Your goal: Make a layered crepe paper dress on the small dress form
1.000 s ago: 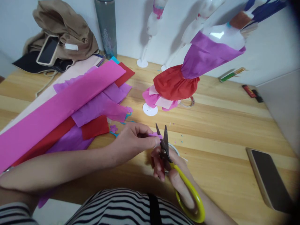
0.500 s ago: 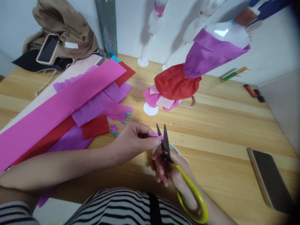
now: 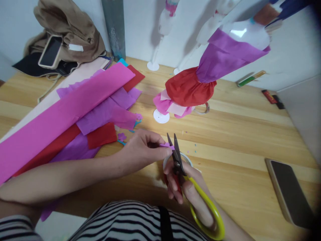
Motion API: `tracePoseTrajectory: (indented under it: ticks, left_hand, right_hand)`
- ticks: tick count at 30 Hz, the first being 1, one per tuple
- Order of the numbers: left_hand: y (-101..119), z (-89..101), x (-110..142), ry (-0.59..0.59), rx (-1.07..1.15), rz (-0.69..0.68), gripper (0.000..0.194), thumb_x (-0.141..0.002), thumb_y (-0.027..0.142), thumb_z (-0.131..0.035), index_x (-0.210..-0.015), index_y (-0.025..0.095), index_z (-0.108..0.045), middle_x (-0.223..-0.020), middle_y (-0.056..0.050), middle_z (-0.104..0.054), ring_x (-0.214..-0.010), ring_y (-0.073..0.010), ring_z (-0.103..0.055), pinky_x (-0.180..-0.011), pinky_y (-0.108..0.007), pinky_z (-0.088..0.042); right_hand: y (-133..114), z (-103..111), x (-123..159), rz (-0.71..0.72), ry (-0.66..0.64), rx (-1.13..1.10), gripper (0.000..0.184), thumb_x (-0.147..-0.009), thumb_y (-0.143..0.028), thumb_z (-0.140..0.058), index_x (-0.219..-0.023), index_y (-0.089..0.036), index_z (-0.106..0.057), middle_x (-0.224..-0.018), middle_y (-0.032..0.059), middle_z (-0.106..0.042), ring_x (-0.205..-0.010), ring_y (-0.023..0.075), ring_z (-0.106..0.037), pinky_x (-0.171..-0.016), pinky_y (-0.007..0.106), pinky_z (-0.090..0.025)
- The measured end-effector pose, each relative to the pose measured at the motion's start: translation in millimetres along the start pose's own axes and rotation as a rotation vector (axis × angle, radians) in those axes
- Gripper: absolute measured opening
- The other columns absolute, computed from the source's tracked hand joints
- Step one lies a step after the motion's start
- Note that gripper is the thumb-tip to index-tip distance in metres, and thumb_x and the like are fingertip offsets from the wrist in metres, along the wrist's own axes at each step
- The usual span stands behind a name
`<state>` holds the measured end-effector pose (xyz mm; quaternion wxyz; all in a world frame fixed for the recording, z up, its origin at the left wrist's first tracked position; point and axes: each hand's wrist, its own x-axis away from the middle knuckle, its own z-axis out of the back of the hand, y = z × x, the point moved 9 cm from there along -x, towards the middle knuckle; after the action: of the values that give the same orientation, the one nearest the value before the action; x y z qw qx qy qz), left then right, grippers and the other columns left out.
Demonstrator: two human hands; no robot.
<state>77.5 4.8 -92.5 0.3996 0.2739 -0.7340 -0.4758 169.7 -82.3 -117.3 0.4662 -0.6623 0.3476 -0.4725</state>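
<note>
My left hand [image 3: 146,147] pinches a small strip of purple paper [image 3: 167,145] between thumb and fingers. My right hand [image 3: 187,182] grips a pair of scissors [image 3: 178,165] with a yellow-and-red handle. The dark blades point away from me and stand slightly apart, right at the strip's free end. Under the right hand, partly hidden, lies a round roll of tape [image 3: 187,158]. Left of my left hand, a small purple paper flower [image 3: 121,137] rests on the table near blue bits. Beyond the hands leans a doll-like figure [image 3: 190,86] in a purple top and red skirt.
Folded pink crepe paper [image 3: 82,107] lies over purple and red sheets at left. A phone [image 3: 288,192] sits at right. Against the wall are white stands [image 3: 153,66], a grey-green bottle [image 3: 114,30], a brown bag [image 3: 72,23] and a green pen [image 3: 250,79].
The scissor blades have closed slightly towards each other at the purple strip, and the yellow handle has shifted a little to the right. My left hand has stayed in place.
</note>
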Motion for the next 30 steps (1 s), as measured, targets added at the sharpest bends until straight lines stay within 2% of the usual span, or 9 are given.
tracePoseTrajectory:
  ticks: [6, 10, 17, 21, 27, 30]
  left_hand:
    - [2.3, 0.9, -0.9, -0.024, -0.075, -0.004, 0.027, -0.069, 0.027, -0.064, -0.05, 0.014, -0.05, -0.056, 0.003, -0.046, -0.058, -0.0078, -0.042, -0.057, -0.022, -0.034]
    - [0.9, 1.0, -1.5, -0.068, -0.13, 0.016, 0.026, -0.069, 0.028, -0.064, -0.052, 0.015, -0.049, -0.057, 0.003, -0.046, -0.058, -0.0079, -0.042, -0.057, -0.022, -0.034]
    - [-1.1, 0.3, -4.3, -0.147, -0.125, -0.024, 0.024, -0.07, 0.028, -0.063, -0.054, 0.015, -0.05, -0.061, 0.001, -0.051, -0.06, -0.0084, -0.045, -0.057, -0.022, -0.035]
    - [1.7, 1.1, -5.4, -0.158, -0.128, -0.01, 0.022, -0.066, 0.022, -0.064, -0.052, 0.014, -0.049, -0.059, 0.003, -0.049, -0.058, -0.0073, -0.042, -0.055, -0.02, -0.033]
    - [6.3, 2.5, -5.6, -0.146, -0.093, 0.006, 0.019, -0.065, 0.021, -0.066, -0.053, 0.013, -0.054, -0.057, 0.004, -0.05, -0.054, -0.0049, -0.039, -0.05, -0.018, -0.029]
    - [6.6, 6.0, -6.2, -0.12, -0.093, 0.008, 0.015, -0.064, 0.022, -0.067, -0.055, 0.014, -0.059, -0.057, 0.003, -0.053, -0.053, -0.0056, -0.043, -0.05, -0.018, -0.031]
  right_hand:
    - [2.0, -1.1, 0.1, -0.045, -0.026, 0.01, 0.051, -0.085, -0.075, -0.045, -0.1, -0.027, -0.053, -0.072, -0.0037, -0.041, -0.048, 0.0121, -0.04, -0.049, 0.031, -0.046]
    - [-3.1, -3.0, -0.4, -0.02, -0.054, 0.023, 0.05, -0.086, -0.076, -0.044, -0.098, -0.028, -0.053, -0.07, -0.0044, -0.042, -0.047, 0.0108, -0.037, -0.048, 0.03, -0.046]
    - [-5.1, -2.6, -1.0, -0.021, -0.006, 0.055, 0.052, -0.084, -0.077, -0.044, -0.095, -0.028, -0.057, -0.064, -0.0035, -0.04, -0.043, 0.0113, -0.034, -0.044, 0.031, -0.045]
    - [-0.8, -1.0, -2.0, -0.008, 0.037, 0.052, 0.058, -0.078, -0.082, -0.044, -0.089, -0.026, -0.057, -0.06, -0.0036, -0.039, -0.037, 0.0097, -0.031, -0.037, 0.029, -0.039]
    - [3.1, -0.2, -1.2, -0.034, 0.031, 0.055, 0.058, -0.079, -0.082, -0.044, -0.09, -0.026, -0.056, -0.059, -0.0038, -0.039, -0.036, 0.0097, -0.031, -0.037, 0.029, -0.039]
    - [3.0, -0.7, -0.4, -0.029, 0.012, 0.072, 0.059, -0.08, -0.082, -0.043, -0.09, -0.025, -0.054, -0.059, -0.0051, -0.04, -0.037, 0.0084, -0.032, -0.038, 0.027, -0.039]
